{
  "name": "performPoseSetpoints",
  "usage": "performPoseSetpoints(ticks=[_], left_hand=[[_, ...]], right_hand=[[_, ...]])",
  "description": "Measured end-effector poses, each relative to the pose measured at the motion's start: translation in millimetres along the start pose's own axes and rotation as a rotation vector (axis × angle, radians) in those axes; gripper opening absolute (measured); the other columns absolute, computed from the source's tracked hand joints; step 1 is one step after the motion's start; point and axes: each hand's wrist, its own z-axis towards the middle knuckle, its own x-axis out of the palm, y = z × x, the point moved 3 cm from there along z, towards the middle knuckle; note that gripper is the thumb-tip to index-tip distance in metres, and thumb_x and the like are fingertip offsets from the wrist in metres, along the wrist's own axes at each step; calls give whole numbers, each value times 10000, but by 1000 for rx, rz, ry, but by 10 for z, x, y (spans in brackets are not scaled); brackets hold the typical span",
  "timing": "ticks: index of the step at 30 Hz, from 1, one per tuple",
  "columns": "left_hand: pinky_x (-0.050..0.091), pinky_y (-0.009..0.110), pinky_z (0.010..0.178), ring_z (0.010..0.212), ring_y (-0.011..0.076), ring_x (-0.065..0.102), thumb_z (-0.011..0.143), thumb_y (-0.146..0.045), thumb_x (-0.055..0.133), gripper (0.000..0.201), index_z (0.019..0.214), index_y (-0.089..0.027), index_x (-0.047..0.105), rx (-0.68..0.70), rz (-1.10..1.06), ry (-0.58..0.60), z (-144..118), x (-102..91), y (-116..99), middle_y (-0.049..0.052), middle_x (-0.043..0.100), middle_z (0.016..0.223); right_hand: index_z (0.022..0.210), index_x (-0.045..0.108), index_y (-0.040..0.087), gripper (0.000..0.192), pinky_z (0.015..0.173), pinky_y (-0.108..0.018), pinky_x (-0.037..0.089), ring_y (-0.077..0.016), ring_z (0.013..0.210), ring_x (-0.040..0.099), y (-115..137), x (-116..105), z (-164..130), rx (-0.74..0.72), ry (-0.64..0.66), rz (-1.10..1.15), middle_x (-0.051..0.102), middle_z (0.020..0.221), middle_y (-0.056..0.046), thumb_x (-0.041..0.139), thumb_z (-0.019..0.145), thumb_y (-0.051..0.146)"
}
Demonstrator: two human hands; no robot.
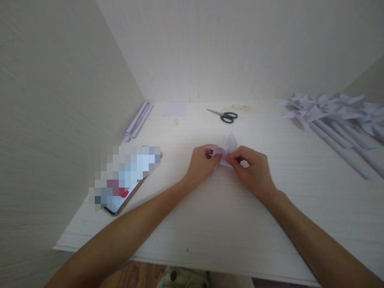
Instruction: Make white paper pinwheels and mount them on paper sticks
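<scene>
Above the middle of the table, a small pale paper pinwheel (231, 142) is held between my two hands, one pointed blade standing up at the back. My left hand (205, 162) pinches its left side, thumb in front and fingers behind. At its centre, my right hand (250, 166) is closed in a pinch, thumb and forefinger together; anything tiny between those fingertips is too small to make out. Beyond the hands lie black-handled scissors (227, 116), blades pointing left.
Paper pinwheels (324, 110) on rolled paper sticks are heaped at the right. On the left are several paper rolls (138, 121), a square paper sheet (174, 109) with small thin bits in front, and a lit phone (132, 182). Walls enclose the table's back and left.
</scene>
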Motion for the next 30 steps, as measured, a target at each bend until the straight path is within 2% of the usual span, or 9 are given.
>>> performPoseSetpoints(ticks=[8,13,22,30], left_hand=[[469,224,579,641,131,595,637,-138,519,152,729,-110,636,-21,-19,-37,3,-15,34,63,660,743],[476,231,605,659,131,600,641,-133,518,201,805,-118,633,12,-24,-56,7,-12,63,64,662,766],[478,228,613,675,130,600,654,-150,521,204,825,-132,631,77,18,-73,-27,-10,70,51,659,790],[477,214,583,645,123,591,642,-118,512,186,774,-132,643,67,59,-124,-20,-33,15,43,660,770]], right_hand=[[731,616,167,83,565,-268,462,-150,632,578,-62,-41,-3,44,115,133,636,707,-37,535,721,184],[757,625,172,103,546,-258,462,-139,590,583,-94,-71,21,35,103,67,640,667,-23,526,739,194],[692,592,174,133,480,-246,387,-138,531,549,-91,-82,32,-48,52,-254,611,604,-20,511,768,246],[729,598,187,105,548,-256,413,-146,611,574,-94,-48,0,-104,80,-200,634,689,-20,499,762,182]])
